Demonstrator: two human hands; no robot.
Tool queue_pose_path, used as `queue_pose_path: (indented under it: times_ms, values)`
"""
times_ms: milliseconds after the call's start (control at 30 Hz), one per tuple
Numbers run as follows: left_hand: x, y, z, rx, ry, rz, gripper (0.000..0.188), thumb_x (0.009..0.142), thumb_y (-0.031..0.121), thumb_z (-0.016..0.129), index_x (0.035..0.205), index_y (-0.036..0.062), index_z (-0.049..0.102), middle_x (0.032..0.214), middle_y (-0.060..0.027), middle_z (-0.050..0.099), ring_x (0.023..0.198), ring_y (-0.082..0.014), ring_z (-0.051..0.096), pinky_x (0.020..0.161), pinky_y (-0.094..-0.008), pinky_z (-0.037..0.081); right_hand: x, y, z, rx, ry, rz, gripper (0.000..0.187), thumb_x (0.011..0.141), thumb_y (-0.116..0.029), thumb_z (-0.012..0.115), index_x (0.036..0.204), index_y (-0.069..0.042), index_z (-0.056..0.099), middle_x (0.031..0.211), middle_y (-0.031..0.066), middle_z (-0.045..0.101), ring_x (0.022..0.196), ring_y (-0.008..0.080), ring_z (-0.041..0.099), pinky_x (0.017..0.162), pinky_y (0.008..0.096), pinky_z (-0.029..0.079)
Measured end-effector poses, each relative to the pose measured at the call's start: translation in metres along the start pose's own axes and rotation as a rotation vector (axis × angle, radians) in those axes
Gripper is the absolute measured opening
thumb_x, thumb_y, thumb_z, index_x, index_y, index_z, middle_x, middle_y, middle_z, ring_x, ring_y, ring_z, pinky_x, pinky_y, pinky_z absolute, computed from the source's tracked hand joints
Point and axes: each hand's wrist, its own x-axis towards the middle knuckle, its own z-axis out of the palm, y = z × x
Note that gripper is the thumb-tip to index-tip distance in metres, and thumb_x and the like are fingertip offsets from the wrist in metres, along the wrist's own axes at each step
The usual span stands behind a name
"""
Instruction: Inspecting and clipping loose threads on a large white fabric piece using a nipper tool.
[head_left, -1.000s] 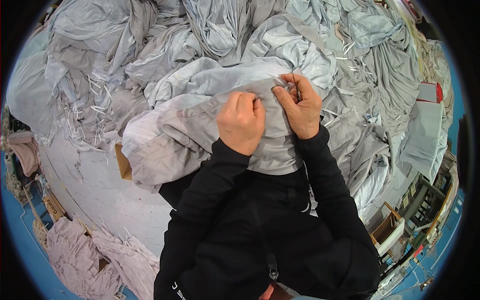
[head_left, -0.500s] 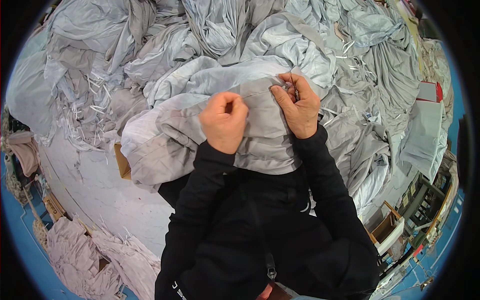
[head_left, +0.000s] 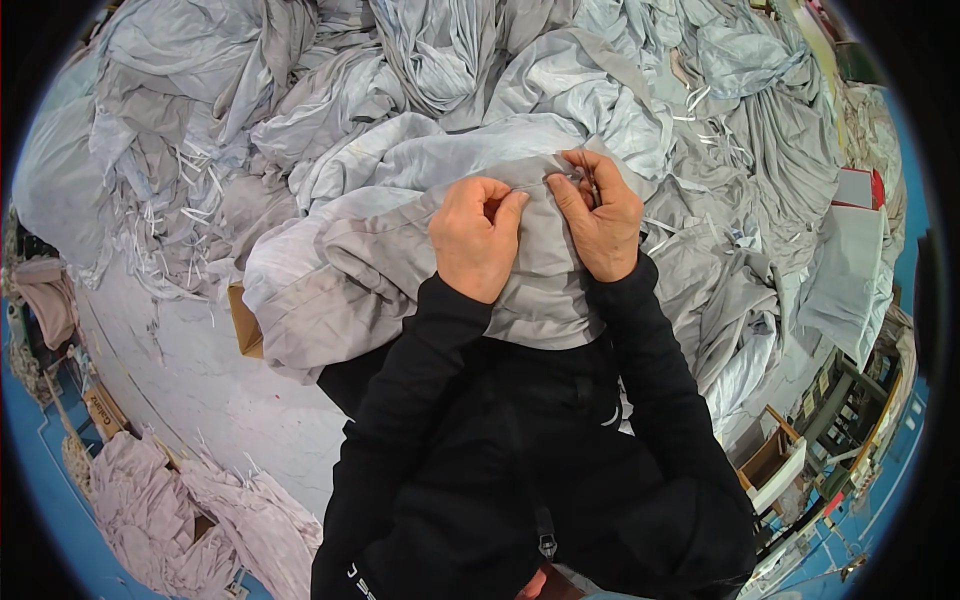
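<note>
Grey fabric with a stitched seam lies bunched across my lap and the table edge. My left hand is closed, thumb and forefinger pinching the fabric along its upper edge. A short way to the right, my right hand is closed too, its thumb and fingers gripping the same edge. A thin dark metal tool shows in part between the right fingers; its kind is hidden. Between the two hands a short stretch of the edge runs almost straight.
Heaped grey and pale blue fabric with white ties covers the far side of the white table. A cardboard piece pokes out at left. Pinkish fabric lies lower left. At right are a red-edged box and a wooden drawer.
My left hand has moved right and slightly up, closer to the right hand, and now pinches the fabric edge. The right hand has barely shifted; its dark tool shows less.
</note>
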Motion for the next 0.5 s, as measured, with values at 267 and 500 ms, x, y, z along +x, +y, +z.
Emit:
queue_pose_path:
  times_ms: [267,500]
  values:
    - [-0.005,-0.008,-0.002,-0.204,-0.078,-0.084,0.011,0.088,-0.002,0.065,0.084,0.0004,0.055,0.073,-0.0102,0.06,0.057,-0.0214,0.061,0.053,-0.034,0.046,-0.011,-0.042,-0.018,-0.14,-0.165,-0.282,0.033,0.093,-0.011,0.068,0.123,0.0,0.062,0.09,0.0101,0.062,0.074,0.0173,0.059,0.069,0.0264,0.048]
    - [-0.009,-0.015,-0.001,-0.396,-0.091,-0.17,0.008,0.095,0.0,0.059,0.09,-0.0005,0.053,0.072,-0.0058,0.058,0.059,-0.0121,0.06,0.056,-0.0273,0.051,0.0,-0.04,-0.016,-0.278,-0.323,-0.302,0.036,0.087,-0.013,0.074,0.121,-0.006,0.067,0.084,0.0091,0.057,0.07,0.0236,0.058,0.063,0.0321,0.047]
